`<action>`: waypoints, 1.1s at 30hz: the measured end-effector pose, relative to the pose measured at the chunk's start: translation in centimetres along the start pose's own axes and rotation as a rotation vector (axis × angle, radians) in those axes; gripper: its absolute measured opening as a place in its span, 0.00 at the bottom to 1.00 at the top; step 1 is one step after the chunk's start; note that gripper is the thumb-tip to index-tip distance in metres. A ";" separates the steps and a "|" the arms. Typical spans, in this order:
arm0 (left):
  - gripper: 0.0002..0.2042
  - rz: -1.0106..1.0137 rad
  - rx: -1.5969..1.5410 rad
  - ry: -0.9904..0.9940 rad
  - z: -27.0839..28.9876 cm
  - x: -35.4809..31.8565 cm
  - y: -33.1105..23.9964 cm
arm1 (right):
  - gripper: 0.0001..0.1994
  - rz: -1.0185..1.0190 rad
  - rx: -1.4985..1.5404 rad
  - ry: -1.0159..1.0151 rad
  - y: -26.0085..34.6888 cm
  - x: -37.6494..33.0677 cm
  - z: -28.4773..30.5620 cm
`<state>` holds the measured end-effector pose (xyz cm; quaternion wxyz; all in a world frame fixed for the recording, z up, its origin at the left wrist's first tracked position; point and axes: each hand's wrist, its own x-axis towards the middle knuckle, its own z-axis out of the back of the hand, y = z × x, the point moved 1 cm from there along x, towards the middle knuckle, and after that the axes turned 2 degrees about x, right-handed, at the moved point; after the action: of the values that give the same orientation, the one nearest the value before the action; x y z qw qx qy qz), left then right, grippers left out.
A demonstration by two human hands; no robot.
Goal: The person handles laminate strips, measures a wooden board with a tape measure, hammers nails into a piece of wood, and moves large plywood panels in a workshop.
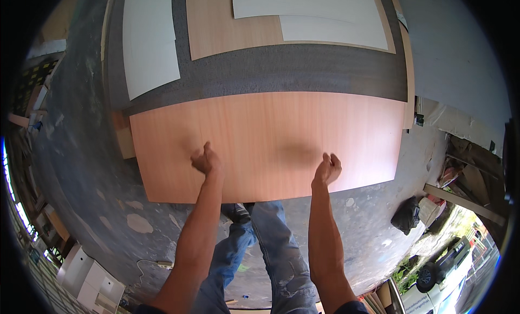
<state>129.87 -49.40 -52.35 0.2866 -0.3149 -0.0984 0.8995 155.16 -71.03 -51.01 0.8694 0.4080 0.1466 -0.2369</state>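
A long, pinkish wood-grain panel (260,146) lies flat in front of me, its near edge by my legs. Over its left part is my left hand (206,160), slightly blurred, fingers loosely bent and apart with nothing seen in them. My right hand (328,169) is above the panel's right part, fingers curled in and no object showing. Soft shadows fall on the panel near both hands, which seem to be raised off it. Behind the panel runs a dark grey surface (292,70).
Farther back lie a lighter wood board (211,37), white sheets (336,31) and another white sheet (149,43) at left. A black bag (405,215) rests on the grey floor at right. White furniture (89,281) stands lower left, near a power strip (164,264). A vehicle (441,281) is outside, lower right.
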 end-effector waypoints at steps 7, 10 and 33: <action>0.32 0.888 -0.737 0.424 10.3 2.0 18.7 | 0.29 -0.740 0.625 0.090 -8.2 -1.4 9.1; 0.22 0.409 -0.935 0.500 11.3 2.1 18.0 | 0.26 -0.596 0.692 0.257 -7.6 -3.1 8.5; 0.16 -0.355 -0.919 0.628 41.7 -19.1 -6.8 | 0.08 0.063 0.740 0.639 22.8 -18.6 30.7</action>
<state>119.18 -54.72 -7.54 0.2824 -0.6372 -0.4400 0.5662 153.43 -76.91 -8.91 0.5843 0.7461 0.2998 -0.1097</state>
